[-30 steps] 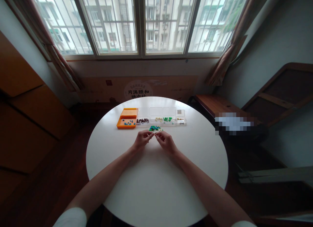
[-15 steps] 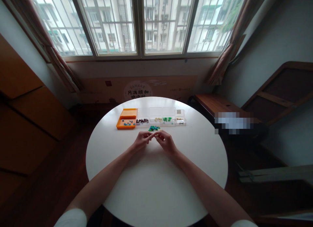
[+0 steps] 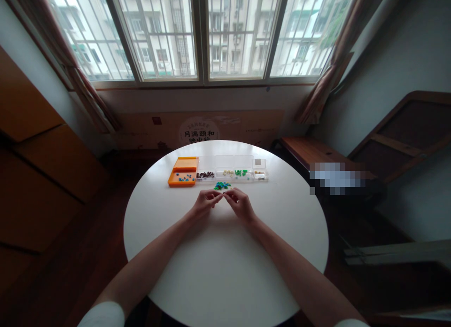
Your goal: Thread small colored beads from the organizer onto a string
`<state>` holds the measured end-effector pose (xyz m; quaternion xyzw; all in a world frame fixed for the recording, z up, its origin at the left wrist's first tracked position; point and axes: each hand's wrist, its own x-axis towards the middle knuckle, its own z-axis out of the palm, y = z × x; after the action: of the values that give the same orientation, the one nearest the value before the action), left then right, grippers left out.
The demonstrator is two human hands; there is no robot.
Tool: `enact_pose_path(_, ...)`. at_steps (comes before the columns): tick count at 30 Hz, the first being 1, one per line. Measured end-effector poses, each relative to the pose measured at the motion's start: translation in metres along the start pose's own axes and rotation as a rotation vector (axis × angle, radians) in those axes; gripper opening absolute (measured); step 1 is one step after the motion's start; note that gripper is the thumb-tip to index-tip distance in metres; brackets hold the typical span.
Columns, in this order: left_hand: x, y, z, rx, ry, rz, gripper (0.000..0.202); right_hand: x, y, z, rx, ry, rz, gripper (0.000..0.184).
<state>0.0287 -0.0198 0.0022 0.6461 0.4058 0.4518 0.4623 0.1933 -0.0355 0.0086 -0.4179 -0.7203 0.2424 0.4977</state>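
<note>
Over the white round table, my left hand and my right hand meet fingertip to fingertip. Both are closed in a pinch, and whatever sits between the fingertips is too small to name. Just beyond them lies a heap of small green and blue pieces. Farther back stands an open orange box with small blue pieces inside. Beside it, clear lidded boxes hold dark brown pieces, cream pieces and green pieces.
A small clear box ends the row on the right. Past the table are a printed carton and a barred window. To the right stands a wooden bench, and to the left an orange-brown cabinet.
Both hands stay almost in place at the fingertips, with a slight shift of the right fingers. The camera view has tilted very slightly.
</note>
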Motion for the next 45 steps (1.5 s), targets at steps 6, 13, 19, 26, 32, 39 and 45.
enact_pose_path(6,-0.001,0.003,0.003,0.09,0.061,0.106,0.03,0.0,0.004,0.001,-0.019,-0.003,0.004,0.022)
enact_pose_path(13,-0.003,0.002,0.002,0.287,0.082,0.305,0.02,0.0,0.006,0.001,-0.036,-0.024,-0.004,0.022)
enact_pose_path(19,-0.006,0.003,0.0,0.465,0.061,0.39,0.019,0.0,0.005,0.0,-0.041,-0.035,0.001,0.026)
enact_pose_path(26,-0.007,0.004,0.0,0.492,0.087,0.377,0.02,0.0,0.005,0.001,0.002,-0.045,0.008,0.024)
enact_pose_path(32,-0.006,0.003,-0.001,0.497,0.131,0.356,0.024,0.001,0.008,0.001,0.134,-0.053,0.078,0.026)
enact_pose_path(39,-0.006,0.002,-0.003,0.54,0.145,0.326,0.031,0.003,0.01,0.004,0.351,-0.047,0.245,0.029)
enact_pose_path(45,-0.003,-0.002,-0.003,0.56,0.207,0.278,0.038,0.011,0.018,-0.006,0.555,0.22,0.466,0.032)
